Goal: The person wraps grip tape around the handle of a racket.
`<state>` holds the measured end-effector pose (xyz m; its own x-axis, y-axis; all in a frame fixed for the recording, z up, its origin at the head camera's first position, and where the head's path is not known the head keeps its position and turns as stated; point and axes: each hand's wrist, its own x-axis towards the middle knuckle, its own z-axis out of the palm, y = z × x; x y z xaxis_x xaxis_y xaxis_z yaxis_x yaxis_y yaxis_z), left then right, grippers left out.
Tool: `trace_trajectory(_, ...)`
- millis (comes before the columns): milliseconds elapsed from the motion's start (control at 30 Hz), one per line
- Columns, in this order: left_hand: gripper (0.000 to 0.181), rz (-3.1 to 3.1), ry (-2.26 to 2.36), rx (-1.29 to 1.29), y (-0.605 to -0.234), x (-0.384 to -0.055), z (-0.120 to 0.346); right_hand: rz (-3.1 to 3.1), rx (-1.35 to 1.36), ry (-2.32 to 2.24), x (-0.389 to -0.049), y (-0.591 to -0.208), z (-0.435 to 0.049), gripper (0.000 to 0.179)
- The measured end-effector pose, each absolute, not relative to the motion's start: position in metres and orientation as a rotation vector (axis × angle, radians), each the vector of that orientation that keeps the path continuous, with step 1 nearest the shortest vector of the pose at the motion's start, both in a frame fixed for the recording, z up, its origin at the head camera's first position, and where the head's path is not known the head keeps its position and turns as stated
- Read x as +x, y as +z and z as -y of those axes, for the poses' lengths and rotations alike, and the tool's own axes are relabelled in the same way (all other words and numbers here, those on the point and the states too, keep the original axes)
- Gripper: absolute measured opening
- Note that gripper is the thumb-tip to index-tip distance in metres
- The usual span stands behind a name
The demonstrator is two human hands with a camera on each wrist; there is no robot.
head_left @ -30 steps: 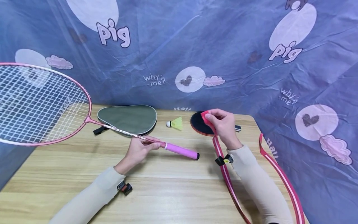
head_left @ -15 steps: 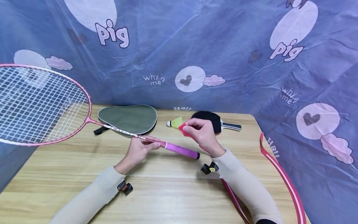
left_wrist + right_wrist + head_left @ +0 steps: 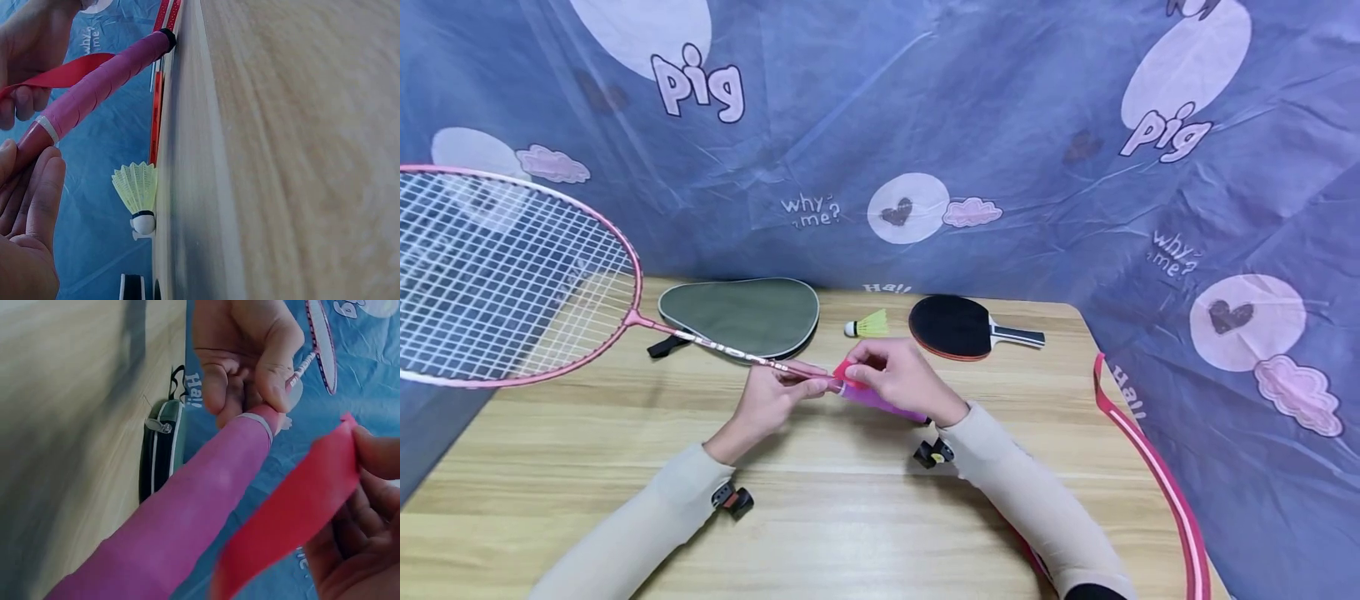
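With left hand (image 3: pixel 775 404), gripping badminton racket (image 3: pixel 737 353) just above purple handle (image 3: pixel 103 84); with right hand (image 3: pixel 906 375), pinching red tape (image 3: pixel 294 506) by one end.
Holding the racket above the wooden table (image 3: pixel 850 533), strings to the left, handle slanting right and near. Bringing the tape beside the handle's upper end; cannot tell about contact. On the far side of the table, from left to right, lying: green case (image 3: pixel 741 317), yellow shuttlecock (image 3: pixel 868 323), black table-tennis bat (image 3: pixel 951 325). At far right, curving towards the near edge: white-striped red strip (image 3: pixel 1165 475).
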<state>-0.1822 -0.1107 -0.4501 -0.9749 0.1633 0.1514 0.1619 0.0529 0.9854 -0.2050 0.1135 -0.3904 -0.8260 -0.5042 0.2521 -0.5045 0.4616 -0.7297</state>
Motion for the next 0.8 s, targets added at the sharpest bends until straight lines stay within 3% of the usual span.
trace_trajectory(167, 0.026, -2.302, 2.113, 0.354, -0.448, -0.181, 0.111, 2.746, 1.047, 1.075, -0.21, -0.389, -0.102, 0.008)
trace_trajectory(800, 0.025, -2.308, 2.069, 0.351, -0.446, -0.184, 0.112, 2.823, 1.264, 0.783, -0.227, -0.383, -0.097, 0.009)
